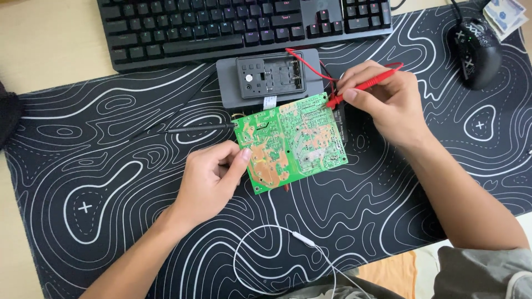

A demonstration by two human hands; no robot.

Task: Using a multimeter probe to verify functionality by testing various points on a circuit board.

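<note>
A green circuit board (291, 141) lies solder side up on a black desk mat (111, 182) with white contour lines. My left hand (213, 177) holds the board's left edge, thumb on its surface. My right hand (382, 99) grips a red test probe (360, 87), whose tip touches the board's upper right corner. A black test probe (199, 128) lies on the mat, its tip at the board's upper left corner. Behind the board sits a grey multimeter (269, 77) with a red lead looping from it.
A black keyboard (244, 25) runs along the far edge of the mat. A black mouse (475, 50) sits at the far right, with a small pack of paper beyond it. A white cable (288, 235) loops across the mat near me.
</note>
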